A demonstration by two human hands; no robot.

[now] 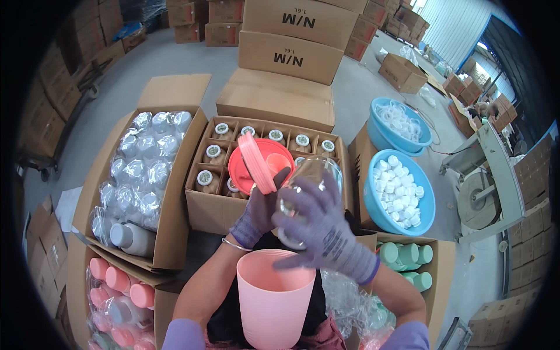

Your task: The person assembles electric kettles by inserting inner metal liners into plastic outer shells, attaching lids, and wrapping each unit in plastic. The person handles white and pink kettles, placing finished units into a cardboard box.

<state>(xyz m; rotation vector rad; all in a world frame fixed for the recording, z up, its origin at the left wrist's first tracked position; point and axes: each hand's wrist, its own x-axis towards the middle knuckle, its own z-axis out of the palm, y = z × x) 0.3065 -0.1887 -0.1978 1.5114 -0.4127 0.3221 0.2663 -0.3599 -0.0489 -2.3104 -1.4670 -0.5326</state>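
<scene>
My gloved left hand (255, 213) is closed at the lower end of a ribbed pink ring (255, 162), its fingers partly hidden. Behind the ring is a round red dish or lid (238, 169) with a paler pink piece in it, over the carton of bottles. My right hand (326, 233), gloved and slightly blurred, curls over a shiny see-through cylinder (318, 167) like a glass flask liner, tilted beside my left hand. Below both hands a tapered pink flask shell (274, 309) stands upright at my lap, its wide mouth facing up.
Ahead is a divided carton (213, 205) of capped bottles. Left are cartons with wrapped grey-white bottles (143, 157) and pink bottles (119, 280). At right sit blue tubs of white caps (399, 192) and clear rings (399, 122), above green bottles (408, 254). A grey machine (490, 175) stands farther right.
</scene>
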